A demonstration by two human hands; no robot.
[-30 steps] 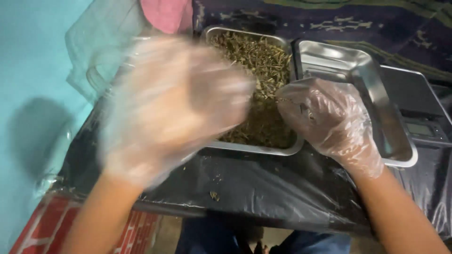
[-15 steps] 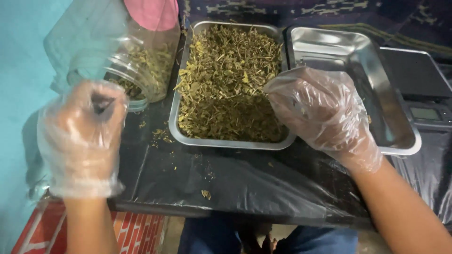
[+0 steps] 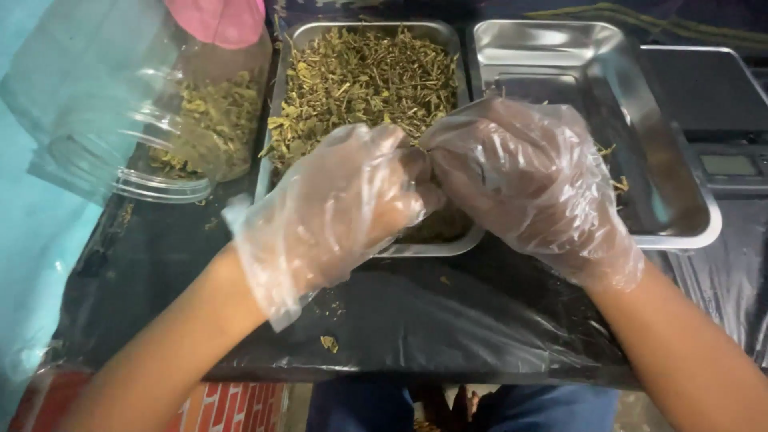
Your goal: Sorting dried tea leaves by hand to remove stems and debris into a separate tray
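We see a table covered with glossy black plastic sheeting (image 3: 448, 320) that catches soft overhead light. At the left stands a plain turquoise wall (image 3: 24, 240). A red brick-patterned surface (image 3: 240, 404) shows below the near table edge, and a dark patterned cloth (image 3: 680, 16) lies far right.

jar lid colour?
Pink: the lid on the tipped clear jar, top left of the head view.

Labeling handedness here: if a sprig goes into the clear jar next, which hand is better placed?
Left, probably. The left hand sits on the clear jar side; the right hand hovers nearer the near-empty steel tray.
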